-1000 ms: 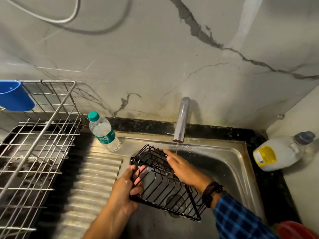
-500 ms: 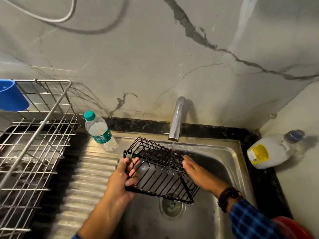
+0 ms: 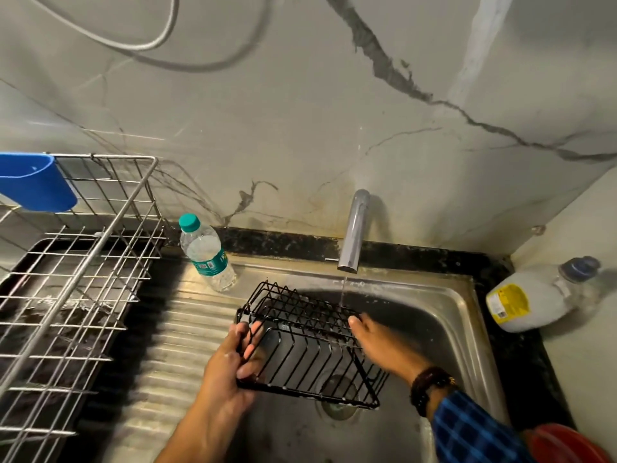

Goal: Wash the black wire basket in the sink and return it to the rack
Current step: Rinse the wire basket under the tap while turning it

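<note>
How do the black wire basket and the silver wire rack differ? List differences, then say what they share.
The black wire basket is dark and small; the silver wire rack is shiny and far larger. The basket is held tilted over the sink by the left hand; the rack stands beside the sink. Both are open wire grids.

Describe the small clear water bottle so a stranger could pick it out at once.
Find the stainless steel sink, then its ribbed drainboard on the left. At the drainboard's back edge stands the small clear plastic bottle. Only it has a teal cap and label; the white jug right of the sink has a yellow label.
</note>
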The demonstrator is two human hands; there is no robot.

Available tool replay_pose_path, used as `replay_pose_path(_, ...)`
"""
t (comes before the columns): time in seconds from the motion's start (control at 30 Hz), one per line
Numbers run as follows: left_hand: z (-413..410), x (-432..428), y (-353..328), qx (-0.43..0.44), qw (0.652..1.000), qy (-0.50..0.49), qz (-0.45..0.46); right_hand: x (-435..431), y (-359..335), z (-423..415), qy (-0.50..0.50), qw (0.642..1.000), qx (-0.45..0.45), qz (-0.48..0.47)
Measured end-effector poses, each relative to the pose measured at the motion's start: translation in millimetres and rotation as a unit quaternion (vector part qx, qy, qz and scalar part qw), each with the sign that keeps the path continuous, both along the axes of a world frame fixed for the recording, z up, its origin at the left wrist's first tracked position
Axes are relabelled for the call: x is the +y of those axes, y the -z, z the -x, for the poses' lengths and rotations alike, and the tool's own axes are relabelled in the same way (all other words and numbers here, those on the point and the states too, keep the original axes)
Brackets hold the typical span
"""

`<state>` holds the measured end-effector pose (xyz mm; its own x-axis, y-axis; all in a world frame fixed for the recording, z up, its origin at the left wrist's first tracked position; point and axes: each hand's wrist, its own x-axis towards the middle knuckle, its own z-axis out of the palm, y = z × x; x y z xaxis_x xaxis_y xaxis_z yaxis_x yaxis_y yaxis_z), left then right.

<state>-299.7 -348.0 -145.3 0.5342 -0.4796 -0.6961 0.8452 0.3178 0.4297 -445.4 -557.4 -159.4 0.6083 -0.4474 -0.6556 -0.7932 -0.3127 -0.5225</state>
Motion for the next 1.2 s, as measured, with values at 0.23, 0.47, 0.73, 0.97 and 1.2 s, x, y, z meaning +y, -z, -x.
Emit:
replay_pose_path(0.23, 13, -14, -8, -0.031, 0.999, -0.009, -0.040, 58, -32, -27, -0.123, 0.968, -0.214, 0.051)
replay_pose_path(0.47, 9, -2, -10, -0.031, 1.000, 0.001, 0.002, 5, 8, -2, 0.033, 0.998, 0.020, -0.039)
replay_pose_path(0.73, 19, -10, -14, -0.044, 0.999, 0.018, -0.026, 45, -23, -64, -0.075, 0.984, -0.160, -0.004)
replay_pose_path(0.97, 28, -1, -9, -0.014, 1.000, 0.018, -0.007, 11, -2, -38, -0.021, 0.997, -0.056, -0.042)
replay_pose_path(1.2, 31, -20, -13, -0.020, 1.000, 0.011, 0.008, 31, -27, -48, -0.120, 0.986, -0.112, 0.011)
